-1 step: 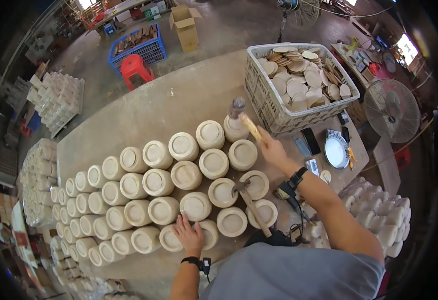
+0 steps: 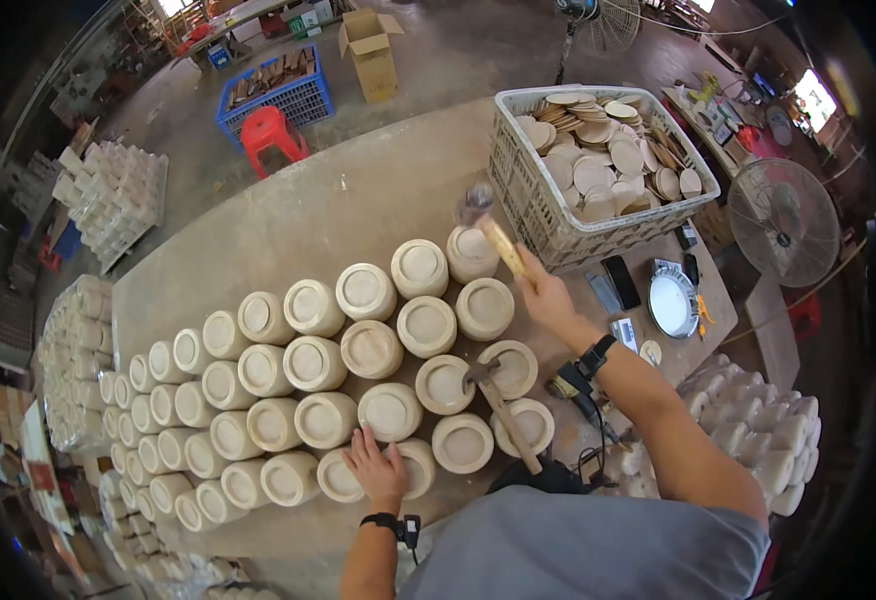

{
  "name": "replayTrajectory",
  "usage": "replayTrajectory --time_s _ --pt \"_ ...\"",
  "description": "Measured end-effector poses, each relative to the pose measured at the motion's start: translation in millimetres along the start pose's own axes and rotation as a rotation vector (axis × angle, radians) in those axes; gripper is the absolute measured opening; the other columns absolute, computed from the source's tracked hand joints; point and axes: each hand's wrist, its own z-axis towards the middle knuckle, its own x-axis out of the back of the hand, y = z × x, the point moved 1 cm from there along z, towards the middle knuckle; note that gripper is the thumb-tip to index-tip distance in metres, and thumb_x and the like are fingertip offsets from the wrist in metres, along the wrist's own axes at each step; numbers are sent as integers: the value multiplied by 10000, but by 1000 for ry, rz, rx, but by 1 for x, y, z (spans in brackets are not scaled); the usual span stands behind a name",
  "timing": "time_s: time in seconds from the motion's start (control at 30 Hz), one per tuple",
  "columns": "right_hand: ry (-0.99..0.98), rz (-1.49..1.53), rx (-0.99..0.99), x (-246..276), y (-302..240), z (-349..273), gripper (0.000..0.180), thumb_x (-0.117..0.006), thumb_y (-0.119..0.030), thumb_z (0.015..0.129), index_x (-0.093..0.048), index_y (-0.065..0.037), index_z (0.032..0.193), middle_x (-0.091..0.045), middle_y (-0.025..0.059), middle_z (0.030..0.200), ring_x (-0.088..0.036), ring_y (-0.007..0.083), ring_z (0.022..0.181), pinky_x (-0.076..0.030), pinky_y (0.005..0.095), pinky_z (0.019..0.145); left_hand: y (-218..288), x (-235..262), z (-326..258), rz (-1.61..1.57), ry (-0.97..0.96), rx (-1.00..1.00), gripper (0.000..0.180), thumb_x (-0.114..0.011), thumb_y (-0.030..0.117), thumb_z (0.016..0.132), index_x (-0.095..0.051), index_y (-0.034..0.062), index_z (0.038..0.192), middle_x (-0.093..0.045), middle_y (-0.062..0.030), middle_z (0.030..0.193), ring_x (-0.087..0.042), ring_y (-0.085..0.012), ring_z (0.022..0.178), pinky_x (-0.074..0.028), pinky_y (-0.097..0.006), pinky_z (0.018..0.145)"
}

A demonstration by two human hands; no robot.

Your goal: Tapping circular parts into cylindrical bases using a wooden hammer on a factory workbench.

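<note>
Mallet [image 2: 488, 225], wooden-handled with blurred head, raised in right hand [image 2: 543, 295].

A white plastic crate [image 2: 528, 190] heaped with round wooden discs [image 2: 598, 150] stands at the far right of the table [image 2: 338, 200]. Just beside it lie a dark phone [image 2: 621, 281] and a white dish [image 2: 673, 303]. A standing fan [image 2: 783, 222] is at the right. On the floor beyond the table are a red stool [image 2: 272, 134], a blue basket [image 2: 278, 92] of wood pieces and an open cardboard box [image 2: 371, 48].
</note>
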Motion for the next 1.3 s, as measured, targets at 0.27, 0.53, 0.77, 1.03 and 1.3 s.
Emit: replayTrajectory --time_s 0.27,0.53,0.77,1.03,1.3 --pt "35 -156 -43 -22 26 -1 590 -577 -254 1020 -404 -156 1576 -700 284 1082 -676 491 972 -548 527 820 1 2 2 -3 -66 45 685 -579 364 971 -405 28 1543 -491 -247 1498 -425 -394 1425 -131 -604 1246" --pt "20 -109 -27 5 3 15 564 -561 -255 1033 -410 -188 1572 -707 303 1005 -693 475 939 -547 548 812 0 -1 0 -1 -43 46 674 -575 376 973 -421 42 1539 -498 -236 1500 -436 -383 1424 -145 -604 1244" --pt "183 -188 160 -24 35 3 631 -572 -251 1025 -338 -219 1609 -715 284 940 -693 482 869 -544 561 768 0 1 1 -13 -48 48 674 -569 383 980 -416 42 1541 -504 -239 1491 -435 -389 1423 -140 -597 1247" --pt "45 -169 43 -7 10 19 639 -581 -286 1017 -340 -229 1606 -704 285 919 -687 490 873 -538 568 782 1 -1 4 -28 3 28 673 -603 361 957 -442 38 1526 -526 -275 1463 -479 -415 1379 -158 -620 1238" --pt "-281 -440 -219 -21 43 -7 642 -577 -291 1027 -323 -237 1614 -708 292 1042 -683 494 954 -549 536 838 2 2 2 -27 -17 45 678 -604 366 959 -440 30 1525 -534 -267 1458 -484 -414 1375 -158 -619 1238"
